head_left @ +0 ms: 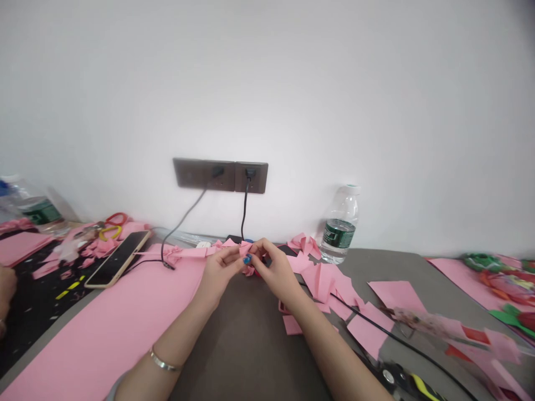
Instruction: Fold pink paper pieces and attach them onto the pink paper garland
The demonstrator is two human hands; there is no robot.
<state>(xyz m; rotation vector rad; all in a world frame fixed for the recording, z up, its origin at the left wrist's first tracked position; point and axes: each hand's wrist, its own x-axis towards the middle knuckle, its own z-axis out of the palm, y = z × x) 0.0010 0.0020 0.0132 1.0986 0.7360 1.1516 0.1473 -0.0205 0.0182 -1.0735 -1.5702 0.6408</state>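
Both my hands meet at the middle of the grey table (246,345), fingertips nearly touching. A small folded piece of pink paper (246,249) is pinched between them. My left hand (221,271), with a silver bracelet on its wrist, has its thumb and fingers closed on the paper's left side. My right hand (273,268) is closed at its right side, fingers bent. A small blue spot shows at the fingertips. A large pink sheet (121,328) lies left of my left forearm, and loose pink pieces (324,281) lie right of my right hand.
A phone (119,260) lies at left near scissors (111,232) and pink scraps. Water bottles stand at the right (340,225) and far left (39,211). A black cable (388,334) crosses the right side. Another person's hand (6,289) shows at the left edge.
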